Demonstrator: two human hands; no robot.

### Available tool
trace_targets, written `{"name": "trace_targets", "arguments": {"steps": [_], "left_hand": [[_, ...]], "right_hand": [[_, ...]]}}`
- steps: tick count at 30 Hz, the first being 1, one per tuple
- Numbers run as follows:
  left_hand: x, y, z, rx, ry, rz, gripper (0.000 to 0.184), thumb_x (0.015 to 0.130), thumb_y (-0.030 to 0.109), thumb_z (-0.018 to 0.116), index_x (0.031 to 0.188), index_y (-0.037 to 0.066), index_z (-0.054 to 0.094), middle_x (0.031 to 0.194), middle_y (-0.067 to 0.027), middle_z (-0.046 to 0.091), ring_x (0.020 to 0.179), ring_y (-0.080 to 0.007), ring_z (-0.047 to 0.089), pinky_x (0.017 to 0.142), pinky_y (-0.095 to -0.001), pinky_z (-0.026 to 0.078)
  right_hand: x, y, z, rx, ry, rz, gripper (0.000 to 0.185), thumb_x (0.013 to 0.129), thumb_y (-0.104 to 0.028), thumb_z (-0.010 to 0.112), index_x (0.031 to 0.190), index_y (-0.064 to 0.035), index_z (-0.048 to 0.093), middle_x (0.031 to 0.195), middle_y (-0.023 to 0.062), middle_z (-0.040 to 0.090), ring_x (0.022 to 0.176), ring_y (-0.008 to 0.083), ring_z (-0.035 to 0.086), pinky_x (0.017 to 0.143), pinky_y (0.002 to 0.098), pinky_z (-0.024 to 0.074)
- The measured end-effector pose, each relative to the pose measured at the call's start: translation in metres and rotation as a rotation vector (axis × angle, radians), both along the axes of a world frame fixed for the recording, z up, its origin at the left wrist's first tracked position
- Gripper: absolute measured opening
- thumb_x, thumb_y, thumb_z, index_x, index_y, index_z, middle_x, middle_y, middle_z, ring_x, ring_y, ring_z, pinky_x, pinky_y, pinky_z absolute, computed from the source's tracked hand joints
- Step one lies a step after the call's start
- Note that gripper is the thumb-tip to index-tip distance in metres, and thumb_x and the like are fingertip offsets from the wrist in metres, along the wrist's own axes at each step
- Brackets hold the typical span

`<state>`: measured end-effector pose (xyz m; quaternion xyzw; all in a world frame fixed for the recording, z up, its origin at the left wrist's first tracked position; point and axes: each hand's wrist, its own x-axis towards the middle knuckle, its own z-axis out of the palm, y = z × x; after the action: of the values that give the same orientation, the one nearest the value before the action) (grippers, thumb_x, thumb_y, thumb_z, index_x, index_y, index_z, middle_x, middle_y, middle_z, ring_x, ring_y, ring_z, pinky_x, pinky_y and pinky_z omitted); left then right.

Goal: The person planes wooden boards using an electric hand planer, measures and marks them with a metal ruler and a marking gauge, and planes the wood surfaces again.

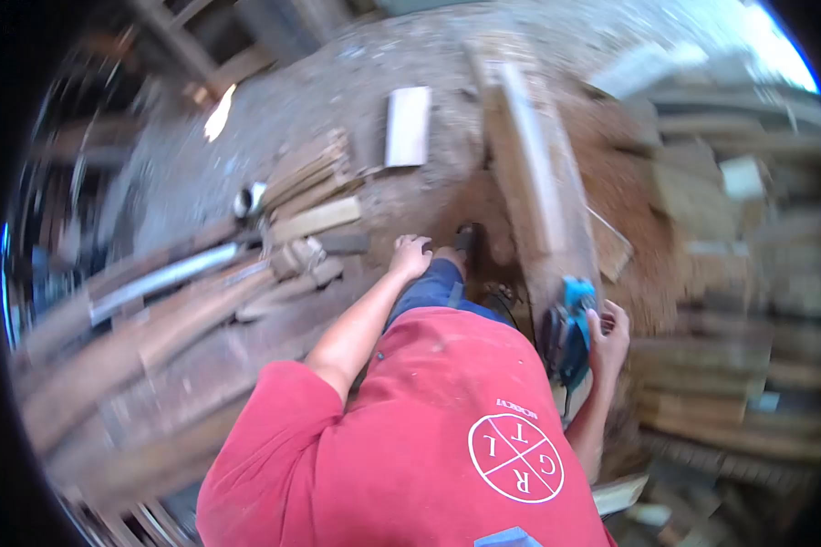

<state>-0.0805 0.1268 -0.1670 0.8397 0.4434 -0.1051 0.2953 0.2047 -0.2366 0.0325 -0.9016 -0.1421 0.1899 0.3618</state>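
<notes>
A teal electric hand planer sits at the near end of a long wooden beam, a dark cord trailing from its rear. Close against its right side is my right hand, the thumb by the tool's body and the fingers apart, not wrapped round it. Along the top of the beam lies a narrow pale board, beyond the planer. My left hand hangs empty in front of my leg, fingers loosely apart and slightly blurred.
Stacked planks and short wood offcuts lie at left. A pale rectangular board rests on the dirt floor ahead. Reddish sawdust is heaped right of the beam, near more blurred lumber stacks.
</notes>
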Motion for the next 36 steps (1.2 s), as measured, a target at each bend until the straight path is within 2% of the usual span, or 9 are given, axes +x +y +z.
{"name": "trace_targets", "arguments": {"steps": [10, 15, 18, 21, 25, 28, 29, 31, 36], "left_hand": [[-0.242, -0.076, -0.077, -0.462, 0.115, 0.927, 0.048, 0.095, 0.029, 0.061, 0.136, 0.006, 0.071, 0.14, -0.0219, 0.067, 0.133, -0.0392, 0.062, 0.112, -0.0442, 0.049], [-0.251, -0.067, -0.089, -0.539, 0.2, 0.799, 0.042, 0.097, 0.031, 0.059, 0.129, 0.006, 0.072, 0.132, -0.0224, 0.07, 0.125, -0.0417, 0.065, 0.105, -0.0474, 0.052], [-0.222, -0.002, -0.103, -0.701, 0.296, 0.741, 0.041, 0.099, 0.03, 0.059, 0.13, 0.007, 0.071, 0.129, -0.0223, 0.071, 0.122, -0.0425, 0.066, 0.103, -0.0492, 0.052], [-0.202, 0.055, -0.172, -0.695, 0.082, 0.764, 0.039, 0.103, 0.03, 0.055, 0.134, 0.009, 0.068, 0.127, -0.0234, 0.071, 0.121, -0.0437, 0.066, 0.102, -0.0508, 0.053], [-0.168, 0.176, -0.283, -0.545, -0.024, 0.675, 0.042, 0.104, 0.031, 0.057, 0.139, 0.009, 0.065, 0.134, -0.0235, 0.069, 0.125, -0.0413, 0.065, 0.105, -0.0515, 0.052], [-0.133, 0.284, -0.339, -0.408, -0.066, 0.754, 0.04, 0.102, 0.028, 0.06, 0.139, 0.015, 0.069, 0.125, -0.0241, 0.072, 0.113, -0.0397, 0.071, 0.097, -0.0496, 0.056], [-0.113, 0.33, -0.33, -0.467, 0.073, 0.669, 0.04, 0.106, 0.025, 0.057, 0.143, 0.016, 0.067, 0.144, -0.0164, 0.067, 0.129, -0.0339, 0.066, 0.112, -0.0437, 0.05], [-0.11, 0.362, -0.408, -0.416, 0.038, 0.644, 0.033, 0.104, 0.025, 0.059, 0.132, 0.02, 0.076, 0.123, -0.0159, 0.077, 0.109, -0.0342, 0.074, 0.099, -0.0419, 0.057], [-0.095, 0.406, -0.524, -0.565, -0.325, 1.197, 0.034, 0.103, 0.017, 0.064, 0.135, 0.013, 0.074, 0.124, -0.0077, 0.075, 0.102, -0.0232, 0.065, 0.088, -0.039, 0.052]], "right_hand": [[0.073, 0.256, -0.001, -0.134, -0.392, 0.538, 0.069, 0.09, -0.029, 0.084, 0.148, -0.0065, 0.056, 0.118, 0.0163, 0.062, 0.116, 0.034, 0.058, 0.104, 0.0483, 0.0469], [0.097, 0.356, -0.086, -0.232, -0.616, 0.527, 0.094, 0.092, -0.046, 0.081, 0.165, -0.0101, 0.034, 0.15, 0.0251, 0.052, 0.137, 0.0431, 0.053, 0.113, 0.051, 0.0462], [0.077, 0.378, -0.079, -0.49, -0.588, 0.366, 0.091, 0.094, -0.037, 0.079, 0.166, -0.0099, 0.031, 0.162, 0.0256, 0.045, 0.14, 0.0456, 0.054, 0.113, 0.0515, 0.0482], [0.078, 0.376, -0.084, -0.557, -0.597, 0.325, 0.087, 0.093, -0.022, 0.08, 0.165, -0.0119, 0.032, 0.161, 0.0275, 0.046, 0.138, 0.0485, 0.056, 0.112, 0.0538, 0.0497], [0.091, 0.358, -0.083, -0.699, -0.492, 0.268, 0.096, 0.095, -0.054, 0.073, 0.165, -0.0062, 0.027, 0.154, 0.0344, 0.048, 0.136, 0.0538, 0.055, 0.111, 0.0605, 0.048], [0.087, 0.364, -0.084, -0.59, -0.598, 0.361, 0.094, 0.095, -0.051, 0.074, 0.163, -0.0045, 0.029, 0.156, 0.0331, 0.046, 0.139, 0.052, 0.052, 0.111, 0.061, 0.0487], [0.09, 0.365, -0.084, -0.611, -0.591, 0.371, 0.094, 0.095, -0.051, 0.074, 0.163, -0.0045, 0.029, 0.156, 0.0331, 0.046, 0.139, 0.052, 0.052, 0.111, 0.061, 0.0487], [0.094, 0.356, -0.081, -0.722, -0.639, 0.338, 0.093, 0.096, -0.051, 0.074, 0.163, -0.0059, 0.03, 0.157, 0.0315, 0.045, 0.14, 0.0503, 0.053, 0.111, 0.0588, 0.0495], [0.09, 0.351, -0.081, -0.601, -0.531, 0.233, 0.094, 0.096, -0.042, 0.079, 0.162, 0.0028, 0.029, 0.159, 0.0303, 0.04, 0.146, 0.0386, 0.046, 0.121, 0.0502, 0.0384]]}}
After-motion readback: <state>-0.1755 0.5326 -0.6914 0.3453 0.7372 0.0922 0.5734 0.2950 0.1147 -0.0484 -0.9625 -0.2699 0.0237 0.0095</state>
